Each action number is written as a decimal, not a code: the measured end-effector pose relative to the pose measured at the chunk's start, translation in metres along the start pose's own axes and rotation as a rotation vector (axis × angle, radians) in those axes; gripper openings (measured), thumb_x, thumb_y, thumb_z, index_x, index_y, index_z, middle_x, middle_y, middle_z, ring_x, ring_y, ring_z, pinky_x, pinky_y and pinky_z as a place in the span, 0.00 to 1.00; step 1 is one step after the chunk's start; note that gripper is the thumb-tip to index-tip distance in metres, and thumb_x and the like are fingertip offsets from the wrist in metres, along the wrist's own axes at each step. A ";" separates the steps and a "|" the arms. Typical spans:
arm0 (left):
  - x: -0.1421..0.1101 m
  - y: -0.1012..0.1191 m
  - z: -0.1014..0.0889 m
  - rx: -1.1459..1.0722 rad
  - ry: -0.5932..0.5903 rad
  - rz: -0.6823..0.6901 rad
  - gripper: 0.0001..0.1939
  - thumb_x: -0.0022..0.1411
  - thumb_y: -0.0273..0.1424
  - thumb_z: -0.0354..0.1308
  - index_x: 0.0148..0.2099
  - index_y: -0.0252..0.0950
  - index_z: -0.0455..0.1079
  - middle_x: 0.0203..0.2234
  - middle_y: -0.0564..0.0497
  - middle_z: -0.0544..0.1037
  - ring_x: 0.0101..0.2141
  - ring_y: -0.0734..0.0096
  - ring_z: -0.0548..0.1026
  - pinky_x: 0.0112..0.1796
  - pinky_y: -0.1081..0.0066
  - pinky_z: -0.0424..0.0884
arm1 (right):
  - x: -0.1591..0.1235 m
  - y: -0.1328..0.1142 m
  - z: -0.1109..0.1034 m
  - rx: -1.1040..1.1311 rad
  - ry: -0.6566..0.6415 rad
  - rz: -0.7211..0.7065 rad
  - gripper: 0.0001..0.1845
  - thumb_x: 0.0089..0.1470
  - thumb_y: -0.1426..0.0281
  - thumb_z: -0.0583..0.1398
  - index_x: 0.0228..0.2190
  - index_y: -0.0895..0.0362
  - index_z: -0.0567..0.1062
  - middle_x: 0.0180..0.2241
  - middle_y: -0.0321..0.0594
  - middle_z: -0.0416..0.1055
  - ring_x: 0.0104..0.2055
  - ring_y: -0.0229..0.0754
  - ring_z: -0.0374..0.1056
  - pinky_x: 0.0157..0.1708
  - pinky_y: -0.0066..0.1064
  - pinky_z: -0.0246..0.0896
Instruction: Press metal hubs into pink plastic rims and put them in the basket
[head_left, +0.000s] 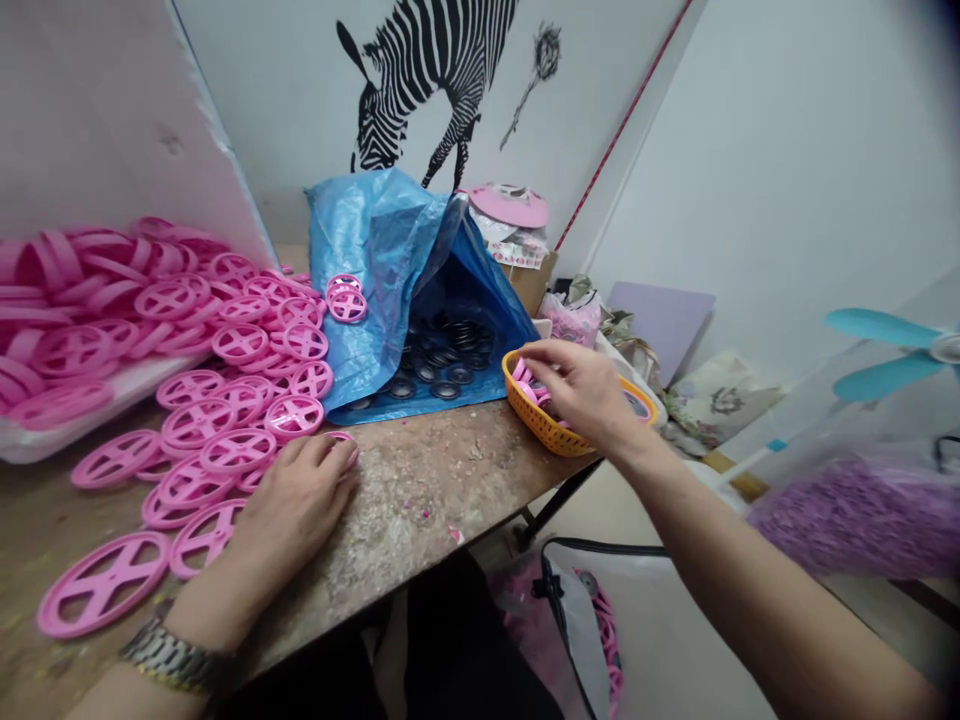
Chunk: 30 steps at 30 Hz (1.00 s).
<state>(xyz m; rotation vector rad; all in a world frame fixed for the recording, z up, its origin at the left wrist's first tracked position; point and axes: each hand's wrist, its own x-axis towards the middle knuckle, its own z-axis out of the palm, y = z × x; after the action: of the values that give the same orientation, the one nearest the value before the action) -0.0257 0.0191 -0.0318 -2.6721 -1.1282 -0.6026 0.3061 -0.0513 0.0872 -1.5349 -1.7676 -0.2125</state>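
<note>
My left hand (pixel 307 490) rests on the worktable beside a spread of pink spoked wheels (pixel 238 450). Its fingers are curled together over another pink wheel (pixel 340 436), of which only a bit of rim shows past them. Over at the right, my right hand (pixel 581 385) reaches into an orange plastic basket (pixel 551 432) with pink parts in it. Those fingers are bent and closed, and what the tips hold is hidden. Between the hands, a blue woven bag (pixel 367 260) lies with its mouth towards me, showing several dark round pieces (pixel 439 365).
A white foam tray (pixel 142 385) heaped with pink rings stands at the left. The worktable's front edge (pixel 442 545) runs diagonally before me. Below it hangs an unzipped bag (pixel 585 630) with pink parts. A blue-bladed fan (pixel 892 350) and a bag of purple pieces (pixel 862 510) are at the right.
</note>
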 end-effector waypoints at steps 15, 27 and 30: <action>-0.003 -0.003 -0.012 0.016 0.009 -0.113 0.16 0.66 0.23 0.46 0.50 0.31 0.72 0.43 0.38 0.76 0.43 0.53 0.75 0.43 0.60 0.72 | 0.024 0.009 0.160 -0.419 -0.508 0.221 0.19 0.61 0.60 0.58 0.46 0.59 0.78 0.51 0.52 0.74 0.54 0.54 0.68 0.47 0.38 0.65; 0.000 -0.012 -0.023 -0.118 0.103 -0.235 0.13 0.69 0.28 0.49 0.52 0.31 0.69 0.44 0.39 0.78 0.44 0.57 0.77 0.46 0.62 0.72 | 0.012 0.007 0.148 -0.475 -0.387 0.223 0.19 0.65 0.71 0.49 0.51 0.59 0.74 0.40 0.54 0.79 0.41 0.52 0.76 0.39 0.37 0.64; -0.001 -0.007 -0.028 -0.054 -0.059 -0.238 0.12 0.68 0.27 0.51 0.50 0.31 0.70 0.43 0.39 0.78 0.43 0.56 0.76 0.44 0.62 0.71 | 0.003 0.004 0.142 -0.404 -0.344 0.201 0.18 0.64 0.70 0.51 0.51 0.56 0.74 0.41 0.50 0.79 0.42 0.50 0.75 0.40 0.36 0.65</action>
<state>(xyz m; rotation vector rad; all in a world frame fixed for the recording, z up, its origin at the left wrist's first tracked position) -0.0396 0.0143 -0.0064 -2.6362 -1.4800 -0.6035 0.2481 0.0343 -0.0103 -2.1322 -1.8923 -0.2250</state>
